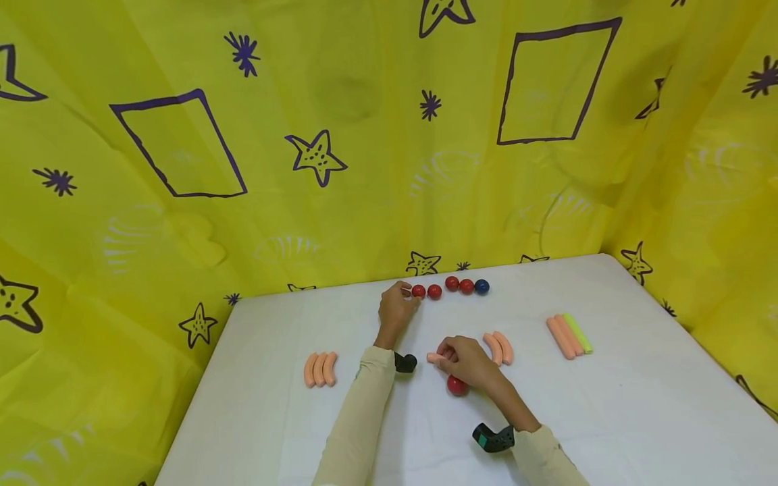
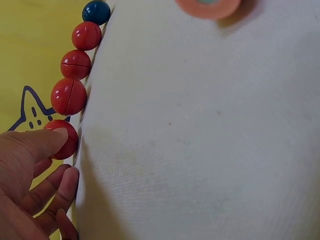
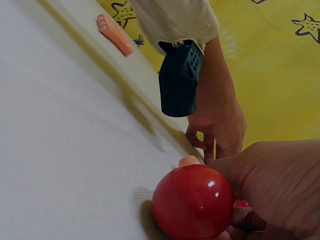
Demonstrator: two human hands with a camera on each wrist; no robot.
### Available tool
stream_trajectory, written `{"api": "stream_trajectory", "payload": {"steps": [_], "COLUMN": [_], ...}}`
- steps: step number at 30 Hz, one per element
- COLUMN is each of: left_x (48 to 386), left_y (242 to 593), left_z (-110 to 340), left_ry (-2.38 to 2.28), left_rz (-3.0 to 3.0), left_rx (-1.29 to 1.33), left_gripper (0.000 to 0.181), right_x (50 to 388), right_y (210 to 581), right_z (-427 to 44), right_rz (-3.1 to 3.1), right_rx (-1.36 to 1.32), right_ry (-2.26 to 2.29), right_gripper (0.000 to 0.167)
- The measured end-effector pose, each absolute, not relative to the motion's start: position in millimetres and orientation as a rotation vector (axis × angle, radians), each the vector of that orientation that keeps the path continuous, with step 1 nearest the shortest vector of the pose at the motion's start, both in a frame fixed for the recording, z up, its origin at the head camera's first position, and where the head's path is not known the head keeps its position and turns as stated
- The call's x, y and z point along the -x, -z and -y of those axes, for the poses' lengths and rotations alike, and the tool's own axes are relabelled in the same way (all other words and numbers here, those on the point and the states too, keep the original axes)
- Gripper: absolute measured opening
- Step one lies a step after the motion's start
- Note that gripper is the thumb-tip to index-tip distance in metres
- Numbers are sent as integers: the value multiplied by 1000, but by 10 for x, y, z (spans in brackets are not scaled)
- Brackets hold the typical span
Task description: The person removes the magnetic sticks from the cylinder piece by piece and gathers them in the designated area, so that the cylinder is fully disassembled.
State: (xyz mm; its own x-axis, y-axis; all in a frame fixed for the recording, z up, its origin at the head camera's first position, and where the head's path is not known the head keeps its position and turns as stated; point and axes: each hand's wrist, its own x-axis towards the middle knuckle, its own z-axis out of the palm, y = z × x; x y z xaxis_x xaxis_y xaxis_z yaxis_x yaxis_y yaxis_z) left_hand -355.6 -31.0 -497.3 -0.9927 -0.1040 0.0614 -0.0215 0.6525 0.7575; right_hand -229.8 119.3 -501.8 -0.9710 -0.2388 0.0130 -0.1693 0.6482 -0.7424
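Note:
At the table's far edge my left hand [image 1: 398, 309] pinches a red ball [image 2: 69, 142] between thumb and fingers. That ball is at the left end of a row with other red balls [image 1: 434, 292] and a dark blue ball [image 1: 482, 287]. Nearer to me, my right hand [image 1: 471, 363] holds a peach tube piece [image 1: 433, 358], its left end poking out past the fingers. Another red ball [image 3: 194, 202] sits on the table just under the right hand. In the left wrist view a hollow peach tube end [image 2: 212, 11] shows at the top.
Three curved peach tubes [image 1: 319, 370] lie side by side at left. Two curved peach tubes [image 1: 502, 348] lie just beyond the right hand. Farther right are straight peach tubes [image 1: 562, 337] beside a lime green tube [image 1: 578, 333]. A yellow patterned curtain [image 1: 365, 223] borders the white table [image 1: 273, 432].

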Motion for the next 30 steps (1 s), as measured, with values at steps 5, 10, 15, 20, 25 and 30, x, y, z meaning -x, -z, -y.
{"api": "stream_trajectory", "payload": {"steps": [5, 10, 15, 20, 25, 30], "left_x": [3524, 3506, 3480, 3394, 3259, 3102], "left_y": [4980, 4999, 5027, 5041, 5004, 4987], "left_z": [326, 351, 429, 534, 617, 707], "left_ry": [1262, 1296, 1391, 1456, 1430, 1450], "left_rz": [2775, 2743, 2660, 2616, 2657, 2707], "left_rx": [-129, -125, -101, -130, -89, -48], "left_gripper": [27, 26, 23, 15, 12, 13], "right_x": [2286, 2275, 2261, 2244, 2234, 2247], "right_y": [5034, 5039, 5030, 5018, 4995, 4963], "right_z": [-1192, -1197, -1199, -1188, -1179, -1160], "right_rz": [-2779, -2779, -2781, -2778, -2812, -2857], "right_rx": [385, 404, 423, 392, 343, 303], "right_ry": [1239, 1237, 1235, 1224, 1213, 1170], "right_gripper": [9, 9, 9, 8, 18, 16]}}
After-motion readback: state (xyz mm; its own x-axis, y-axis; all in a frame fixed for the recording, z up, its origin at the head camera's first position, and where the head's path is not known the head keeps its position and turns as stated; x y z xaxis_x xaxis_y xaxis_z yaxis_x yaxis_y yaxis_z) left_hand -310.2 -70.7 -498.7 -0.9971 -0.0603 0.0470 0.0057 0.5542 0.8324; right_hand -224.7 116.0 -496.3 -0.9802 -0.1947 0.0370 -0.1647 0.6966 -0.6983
